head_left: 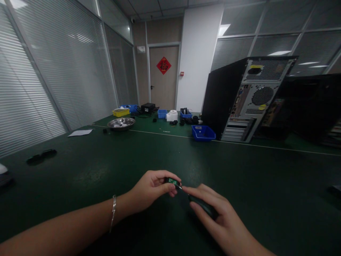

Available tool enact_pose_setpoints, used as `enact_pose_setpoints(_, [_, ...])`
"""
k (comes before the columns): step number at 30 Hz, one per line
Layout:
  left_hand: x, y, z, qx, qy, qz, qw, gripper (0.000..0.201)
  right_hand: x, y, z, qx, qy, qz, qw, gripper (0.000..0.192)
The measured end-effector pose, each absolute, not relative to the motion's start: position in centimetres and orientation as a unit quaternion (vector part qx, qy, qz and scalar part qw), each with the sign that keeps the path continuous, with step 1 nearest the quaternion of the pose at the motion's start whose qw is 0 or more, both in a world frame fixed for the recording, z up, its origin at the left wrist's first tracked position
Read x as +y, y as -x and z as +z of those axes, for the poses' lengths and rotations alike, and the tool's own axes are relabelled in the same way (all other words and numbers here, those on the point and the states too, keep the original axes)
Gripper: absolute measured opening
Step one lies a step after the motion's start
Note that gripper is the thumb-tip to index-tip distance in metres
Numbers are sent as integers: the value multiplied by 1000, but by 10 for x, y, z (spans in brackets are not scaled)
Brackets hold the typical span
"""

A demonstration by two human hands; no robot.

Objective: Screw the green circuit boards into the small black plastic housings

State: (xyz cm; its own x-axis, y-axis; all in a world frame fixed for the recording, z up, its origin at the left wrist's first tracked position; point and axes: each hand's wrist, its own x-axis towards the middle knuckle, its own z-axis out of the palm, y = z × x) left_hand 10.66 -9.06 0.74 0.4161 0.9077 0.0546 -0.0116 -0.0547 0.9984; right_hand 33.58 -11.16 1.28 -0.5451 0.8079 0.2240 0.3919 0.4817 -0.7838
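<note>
A long green table [165, 156] fills the room. Blinds cover the glass walls [53, 78]. A wooden door [163, 76] stands at the far end under lit ceiling panels [223, 30].

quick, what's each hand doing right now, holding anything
Left hand: closed, pinching a small green circuit board part.
Right hand: closed on a dark-handled screwdriver, tip at the part.

Your view dim overall. Light comes from ceiling panels [278, 53] at upper right, mirrored as glare streaks on glass partitions [80, 37]. Green bench [106, 170] dark, near edge almost black. Your hands cast soft shadow beneath. Wide-angle bending at frame edges; blinds bow. Far items soft, right side murky.
</note>
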Motion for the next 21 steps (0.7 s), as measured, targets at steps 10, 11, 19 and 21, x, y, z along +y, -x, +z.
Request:
enact_pose_setpoints(10, [-89,-108,8,324,-577,407,630,22,-112,-336,14,-802,362,363,307,36])
enact_pose_setpoints(11, [-90,-108,8,322,-574,407,633,22,-112,-336,14,-801,363,364,308,36])
enact_pose_setpoints(19, [-91,-108,11,300,-582,406,638,21,-114,-337,14,-796,367,377,300,34])
enact_pose_setpoints(21, [-91,-108,12,298,-584,402,639,21,-113,-336,16,-794,370,380,298,33])
